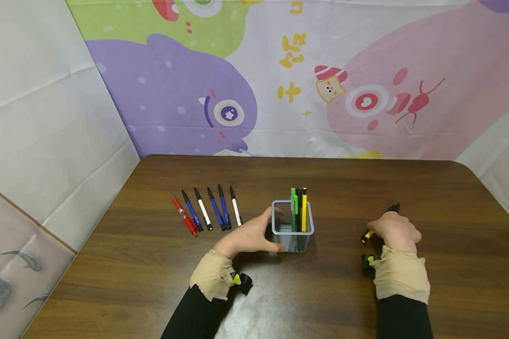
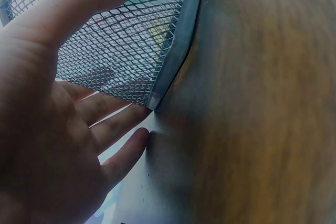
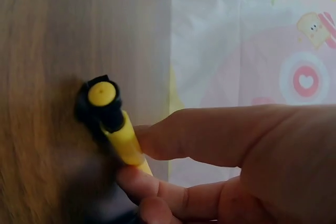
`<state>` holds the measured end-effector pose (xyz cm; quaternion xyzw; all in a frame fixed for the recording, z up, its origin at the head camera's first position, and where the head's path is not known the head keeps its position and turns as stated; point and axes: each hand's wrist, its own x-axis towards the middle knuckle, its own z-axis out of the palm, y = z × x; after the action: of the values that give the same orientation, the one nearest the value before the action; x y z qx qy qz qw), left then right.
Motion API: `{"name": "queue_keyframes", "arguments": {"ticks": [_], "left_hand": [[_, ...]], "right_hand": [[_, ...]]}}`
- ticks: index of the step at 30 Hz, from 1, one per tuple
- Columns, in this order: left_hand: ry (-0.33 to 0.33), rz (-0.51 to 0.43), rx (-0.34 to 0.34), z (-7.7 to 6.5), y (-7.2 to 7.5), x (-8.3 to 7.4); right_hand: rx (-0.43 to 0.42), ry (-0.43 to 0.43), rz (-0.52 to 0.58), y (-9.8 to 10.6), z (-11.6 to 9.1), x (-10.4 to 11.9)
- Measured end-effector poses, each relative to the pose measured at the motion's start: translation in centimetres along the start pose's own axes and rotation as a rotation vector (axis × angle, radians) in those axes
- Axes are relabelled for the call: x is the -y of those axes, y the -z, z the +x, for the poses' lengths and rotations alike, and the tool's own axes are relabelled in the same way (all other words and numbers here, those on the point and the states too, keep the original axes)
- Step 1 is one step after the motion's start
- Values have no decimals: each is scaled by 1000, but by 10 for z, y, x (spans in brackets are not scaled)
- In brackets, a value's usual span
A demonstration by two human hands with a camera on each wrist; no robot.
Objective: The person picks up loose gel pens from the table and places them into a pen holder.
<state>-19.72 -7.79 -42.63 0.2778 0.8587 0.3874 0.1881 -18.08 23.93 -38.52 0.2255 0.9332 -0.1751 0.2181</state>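
Observation:
A grey metal-mesh pen holder (image 1: 297, 243) stands upright on the table, with green, black and yellow pens (image 1: 304, 212) inside. My left hand (image 1: 250, 235) holds it from its left side. In the left wrist view the thumb lies across the mesh wall (image 2: 115, 45), and the other fingers reach behind the corner. To the right of the holder, my right hand (image 1: 394, 231) pinches a yellow pen (image 3: 126, 142) with a black end between thumb and fingers, close to the tabletop. A black tip (image 1: 393, 207) pokes out beyond that hand; whether it belongs to the same pen I cannot tell.
Left of the holder, several pens lie side by side on the brown table (image 1: 331, 301): a red pen (image 1: 184, 216), blue pens (image 1: 213, 207) and white pens (image 1: 202, 208) with black caps. A cartoon-printed cloth (image 1: 280, 127) hangs behind the table's far edge.

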Motion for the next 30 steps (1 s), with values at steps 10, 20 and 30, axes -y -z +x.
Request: {"name": "queue_keyframes", "arguments": {"ticks": [10, 20, 30], "left_hand": [[-7, -6, 2, 1, 0, 0], [-11, -14, 4, 1, 0, 0], [-9, 0, 3, 0, 0, 0]], "right_hand": [[-41, -2, -96, -8, 4, 10], [-57, 20, -60, -9, 2, 12], [-169, 44, 21, -1, -5, 12]]}}
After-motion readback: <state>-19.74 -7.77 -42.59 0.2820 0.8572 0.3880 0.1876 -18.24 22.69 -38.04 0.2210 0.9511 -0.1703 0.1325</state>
